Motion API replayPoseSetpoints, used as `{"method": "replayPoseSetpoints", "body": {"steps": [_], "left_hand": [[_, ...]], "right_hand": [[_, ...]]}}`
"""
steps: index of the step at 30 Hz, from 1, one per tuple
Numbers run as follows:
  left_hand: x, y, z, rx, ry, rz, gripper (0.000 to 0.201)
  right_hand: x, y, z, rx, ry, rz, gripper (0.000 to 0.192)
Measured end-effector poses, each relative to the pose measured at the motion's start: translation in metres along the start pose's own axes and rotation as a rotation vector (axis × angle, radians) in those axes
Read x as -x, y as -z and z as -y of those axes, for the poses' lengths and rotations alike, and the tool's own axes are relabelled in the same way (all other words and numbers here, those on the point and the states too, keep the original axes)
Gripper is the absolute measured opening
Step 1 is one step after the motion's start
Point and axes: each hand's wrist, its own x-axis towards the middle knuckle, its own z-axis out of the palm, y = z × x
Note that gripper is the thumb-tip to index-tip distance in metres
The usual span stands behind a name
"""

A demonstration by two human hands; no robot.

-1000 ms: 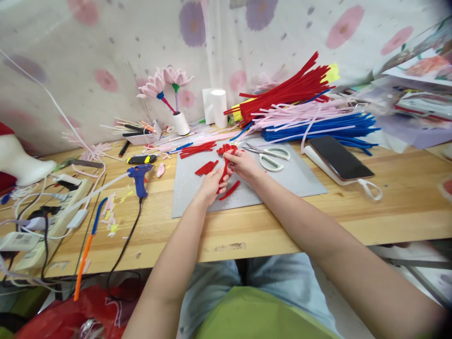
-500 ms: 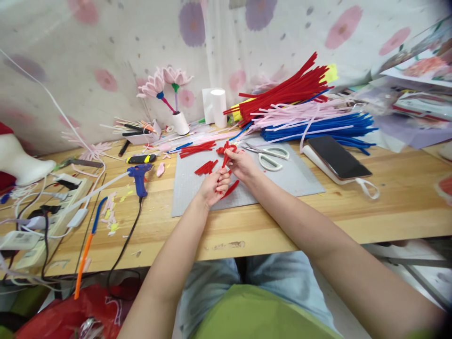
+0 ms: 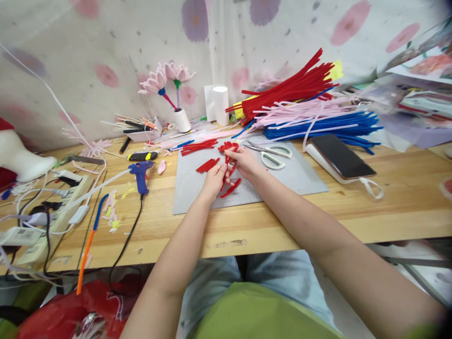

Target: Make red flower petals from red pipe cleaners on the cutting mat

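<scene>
Over the grey cutting mat (image 3: pixel 282 181), a small red pipe-cleaner flower (image 3: pixel 228 149) sits pinched between both hands. The left hand (image 3: pixel 213 181) is closed around its fuzzy stem from below, and the right hand (image 3: pixel 245 162) nips the looped head with its fingertips; fingers hide most of the stem. Since a second ago the left hand has crept slightly up the stem. Loose red pieces (image 3: pixel 207 165) lie just beside, scissors (image 3: pixel 271 154) near.
</scene>
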Motion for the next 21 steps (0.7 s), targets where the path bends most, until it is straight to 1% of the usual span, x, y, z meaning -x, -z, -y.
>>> {"method": "replayPoseSetpoints", "body": {"steps": [2, 4, 9, 11, 14, 16, 17, 19, 21], "left_hand": [[-0.001, -0.001, 0.001, -0.009, -0.01, -0.021, 0.025], [-0.001, -0.002, 0.001, 0.028, 0.002, -0.024, 0.025], [0.0, -0.002, 0.0, 0.148, 0.076, -0.021, 0.023], [0.001, 0.001, -0.002, 0.19, 0.094, -0.039, 0.023], [0.002, 0.007, -0.006, 0.261, 0.094, -0.062, 0.023], [0.004, 0.01, -0.007, 0.272, 0.087, -0.04, 0.023], [0.005, 0.01, -0.007, 0.259, 0.083, -0.015, 0.023], [0.007, 0.009, -0.006, 0.216, 0.079, 0.046, 0.023], [0.007, 0.009, -0.005, 0.195, 0.069, 0.064, 0.023]], "right_hand": [[-0.001, -0.002, -0.002, -0.047, 0.001, -0.047, 0.025], [-0.002, -0.003, -0.003, -0.094, -0.015, -0.067, 0.024], [-0.004, -0.005, -0.003, -0.114, -0.004, -0.05, 0.023], [-0.003, -0.004, -0.001, -0.092, 0.005, 0.001, 0.022], [-0.001, -0.001, 0.002, -0.038, -0.019, 0.134, 0.025], [0.001, 0.0, 0.004, -0.005, -0.033, 0.187, 0.026], [0.002, 0.001, 0.004, 0.004, -0.031, 0.187, 0.025], [0.003, 0.001, 0.005, 0.014, -0.022, 0.155, 0.024], [0.002, 0.003, 0.006, 0.053, -0.009, 0.117, 0.022]]}}
